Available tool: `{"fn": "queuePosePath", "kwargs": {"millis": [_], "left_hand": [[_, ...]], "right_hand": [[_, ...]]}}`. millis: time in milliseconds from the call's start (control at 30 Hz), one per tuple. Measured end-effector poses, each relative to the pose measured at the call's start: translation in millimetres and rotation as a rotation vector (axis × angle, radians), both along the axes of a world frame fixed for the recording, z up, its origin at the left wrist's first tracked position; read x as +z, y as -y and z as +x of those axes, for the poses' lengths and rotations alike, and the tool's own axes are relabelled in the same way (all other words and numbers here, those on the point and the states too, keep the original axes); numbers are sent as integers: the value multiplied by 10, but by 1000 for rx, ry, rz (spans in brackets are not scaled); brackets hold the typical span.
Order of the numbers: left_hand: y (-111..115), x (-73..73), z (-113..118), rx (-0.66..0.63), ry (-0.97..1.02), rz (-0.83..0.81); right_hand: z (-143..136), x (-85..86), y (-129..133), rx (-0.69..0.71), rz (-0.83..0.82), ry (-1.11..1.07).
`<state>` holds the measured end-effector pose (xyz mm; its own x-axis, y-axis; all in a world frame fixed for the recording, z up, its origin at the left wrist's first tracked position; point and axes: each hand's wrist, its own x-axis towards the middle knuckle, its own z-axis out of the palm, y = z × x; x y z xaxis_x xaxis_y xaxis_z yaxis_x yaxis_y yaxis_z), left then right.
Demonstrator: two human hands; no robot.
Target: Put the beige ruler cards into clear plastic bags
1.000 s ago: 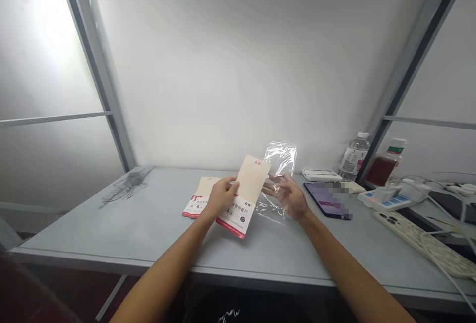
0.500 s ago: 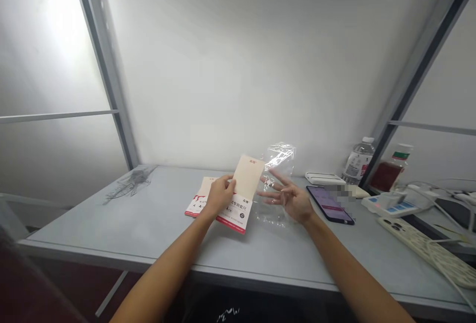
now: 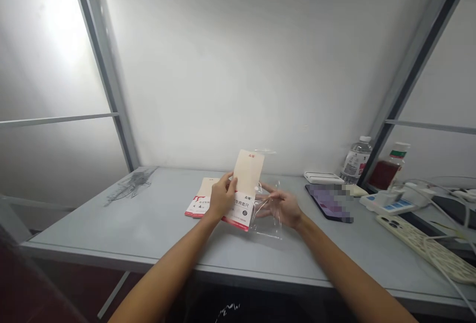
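My left hand (image 3: 223,196) is closed round a cream, white and red printed card packet (image 3: 248,171), held upright at a slight tilt above the table. A clear plastic bag (image 3: 273,226) is just right of the packet, touching or overlapping its right edge. My right hand (image 3: 282,206) pinches the bag with thumb and fingers, some fingers showing through the film. Behind my left hand, a similar card packet (image 3: 195,205) lies on the table, partly covered by the hand and the held packet.
On the grey table (image 3: 148,233), a phone (image 3: 327,204) and a white device (image 3: 323,178) are right of my hands. Farther right stand a water bottle (image 3: 357,161) and a red-filled bottle (image 3: 388,169), near a power strip (image 3: 394,204), cables and a patterned phone case (image 3: 416,248).
My right hand has moved left toward the held packet, and its spread fingers have drawn together on the bag. The bag has shifted left against the packet, which stands slightly more upright.
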<state>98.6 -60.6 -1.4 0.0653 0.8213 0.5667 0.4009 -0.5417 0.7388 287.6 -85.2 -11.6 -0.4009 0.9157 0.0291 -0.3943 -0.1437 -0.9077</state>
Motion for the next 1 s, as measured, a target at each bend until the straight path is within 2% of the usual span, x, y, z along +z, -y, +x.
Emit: {"fn": "queuePosePath", "kwargs": {"millis": [233,433,600,833,1000], "left_hand": [[-26,-41,13,81,-118,73],[-40,-25,-20,85,-175,108],[1,0,-8,64,-147,49],[41,6,35,70,-93,53],[47,-17,82,46,-21,48]], "right_hand": [[21,-27,-20,31,-27,46],[13,1,17,48,-31,64],[1,-11,15,18,-38,95],[-58,-41,4,27,-41,78],[-158,-84,10,-37,-8,110]]}}
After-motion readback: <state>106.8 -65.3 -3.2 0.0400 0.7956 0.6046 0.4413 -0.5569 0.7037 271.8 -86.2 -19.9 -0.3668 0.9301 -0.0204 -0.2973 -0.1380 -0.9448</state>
